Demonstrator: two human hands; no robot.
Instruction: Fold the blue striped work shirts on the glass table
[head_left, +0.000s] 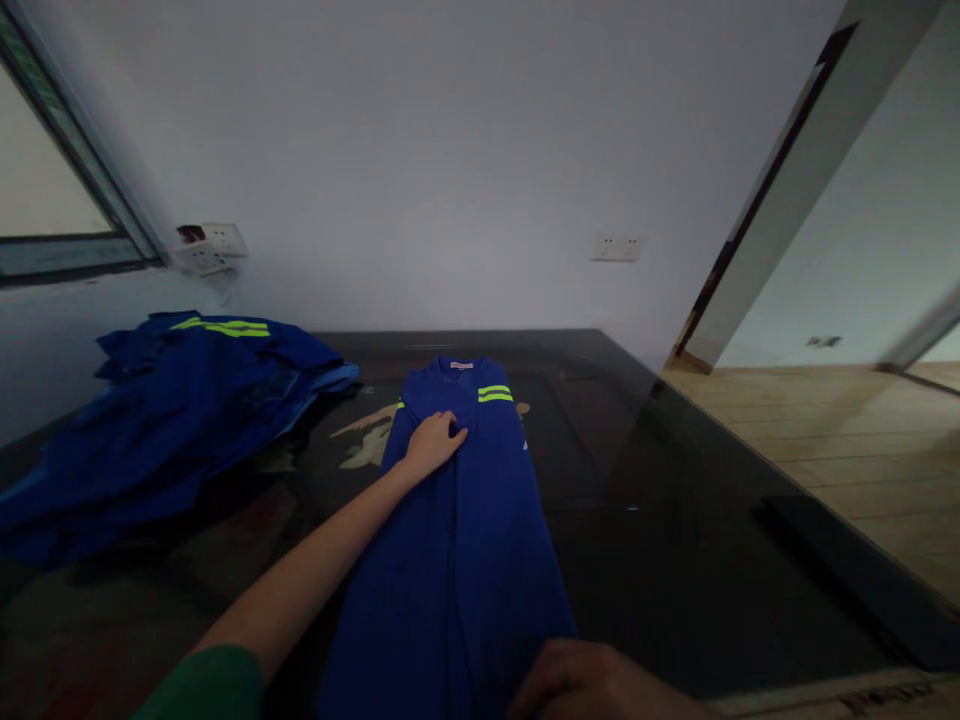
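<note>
A blue work garment (pixel 480 520) with yellow-green reflective stripes lies lengthwise on the dark table (pixel 675 520), folded into a narrow strip with its collar at the far end. My left hand (pixel 435 442) rests flat on its upper part, fingers together, just below the stripes. My right hand (pixel 592 685) is at the bottom edge of the view, fingers curled down on the garment's near right corner; whether it grips the cloth is unclear.
A pile of similar blue garments (pixel 172 410) with reflective stripes lies at the table's left. Wall sockets (pixel 210 248) and another socket (pixel 617 246) sit on the wall behind. Wooden floor (pixel 847 450) opens to the right past the table edge.
</note>
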